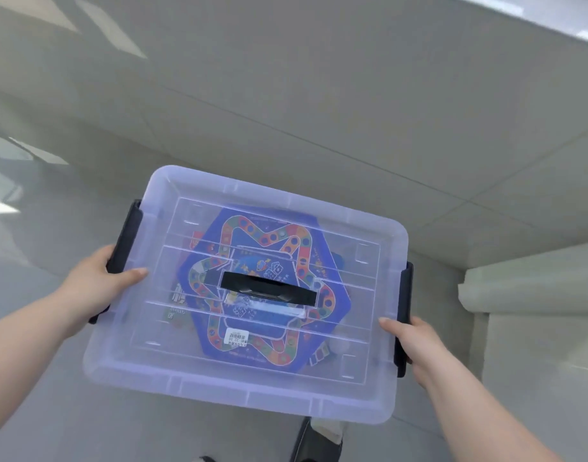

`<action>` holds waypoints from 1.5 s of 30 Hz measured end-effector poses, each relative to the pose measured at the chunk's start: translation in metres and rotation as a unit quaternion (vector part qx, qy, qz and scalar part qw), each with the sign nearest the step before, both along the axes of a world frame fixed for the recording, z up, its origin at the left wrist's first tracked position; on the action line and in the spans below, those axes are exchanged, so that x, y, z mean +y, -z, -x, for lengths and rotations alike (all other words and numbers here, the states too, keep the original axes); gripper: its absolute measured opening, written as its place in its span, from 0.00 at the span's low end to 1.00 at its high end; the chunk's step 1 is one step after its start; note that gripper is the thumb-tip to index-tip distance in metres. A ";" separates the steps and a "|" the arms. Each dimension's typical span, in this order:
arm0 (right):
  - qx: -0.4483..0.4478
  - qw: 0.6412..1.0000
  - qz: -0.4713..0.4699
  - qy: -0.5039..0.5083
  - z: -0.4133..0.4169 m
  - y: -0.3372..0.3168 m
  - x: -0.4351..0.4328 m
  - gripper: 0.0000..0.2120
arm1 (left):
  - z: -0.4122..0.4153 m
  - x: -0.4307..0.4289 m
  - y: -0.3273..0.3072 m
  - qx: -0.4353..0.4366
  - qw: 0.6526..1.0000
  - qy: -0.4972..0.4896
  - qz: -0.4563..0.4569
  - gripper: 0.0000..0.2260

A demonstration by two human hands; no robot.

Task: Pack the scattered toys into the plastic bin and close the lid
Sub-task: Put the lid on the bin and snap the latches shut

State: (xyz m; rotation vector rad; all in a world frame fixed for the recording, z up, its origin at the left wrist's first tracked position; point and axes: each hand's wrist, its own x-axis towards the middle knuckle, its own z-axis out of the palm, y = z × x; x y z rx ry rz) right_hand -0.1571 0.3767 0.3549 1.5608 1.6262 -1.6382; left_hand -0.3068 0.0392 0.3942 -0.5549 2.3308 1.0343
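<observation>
A clear plastic bin [152,355] fills the middle of the head view, its translucent lid [369,235] sitting on top with a black carry handle [267,290] in the centre. Through the lid I see a blue hexagonal board game [216,235] and other toys beneath it. My left hand [99,278] grips the bin's left side at the dark latch [126,241], thumb lying on the lid. On the opposite side my right hand [409,345] grips the edge at the right dark latch [404,295], thumb on the lid. The bin appears lifted above the floor.
Pale glossy floor tiles [286,95] stretch all around. A white block or low step [535,311] stands at the right. A dark shoe or trouser leg [316,441] shows just below the bin.
</observation>
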 end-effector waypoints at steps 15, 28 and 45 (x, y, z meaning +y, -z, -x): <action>-0.002 0.984 -0.042 0.176 -0.086 0.073 0.190 0.18 | -0.001 0.232 0.118 -0.064 0.986 0.145 -0.050 0.11; 0.039 0.983 -0.083 0.158 -0.068 0.135 0.207 0.22 | 0.015 0.261 0.173 -0.079 0.989 0.120 -0.022 0.20; 0.115 0.792 0.178 0.572 -0.101 0.119 0.095 0.15 | -0.083 0.231 0.148 -0.175 0.815 -0.432 -0.345 0.27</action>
